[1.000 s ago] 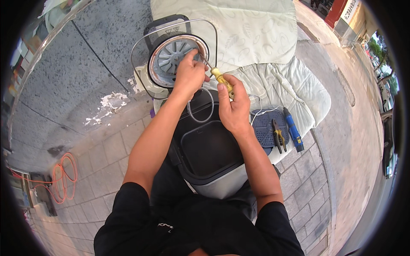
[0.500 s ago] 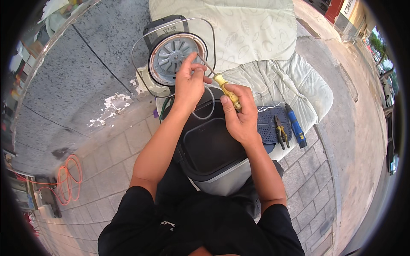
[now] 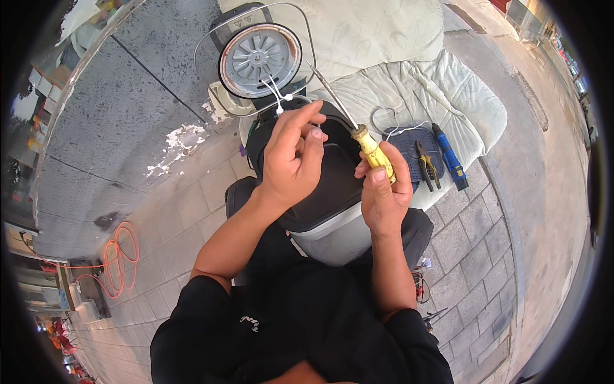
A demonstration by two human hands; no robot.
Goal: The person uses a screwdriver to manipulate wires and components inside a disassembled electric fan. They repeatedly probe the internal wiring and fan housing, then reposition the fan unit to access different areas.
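Note:
My right hand (image 3: 387, 192) grips a screwdriver (image 3: 369, 150) by its yellow handle. Its metal shaft slants up and left, with the tip in the air to the right of a round metal disc. My left hand (image 3: 291, 153) is raised over the dark top of an appliance, fingers bent together and thumb close to them; whatever is pinched there is too small to make out. Beyond it stands the appliance's raised part, holding a slotted silver disc (image 3: 258, 57) with a brownish ring. White wires (image 3: 277, 93) with small connectors hang below the disc. The appliance's black-topped grey body (image 3: 332, 246) sits between my legs.
A wire loop (image 3: 309, 32) surrounds the disc. Pale quilted padding (image 3: 448, 96) lies behind and to the right. On it, a blue perforated tray (image 3: 409, 150) carries pliers (image 3: 426, 165), beside a blue pen-shaped tool (image 3: 450, 157). An orange cord (image 3: 121, 259) is coiled at left.
My left hand has drawn back from the disc toward me, uncovering the white wires. The screwdriver in my right hand has moved right and toward me, its tip away from the disc.

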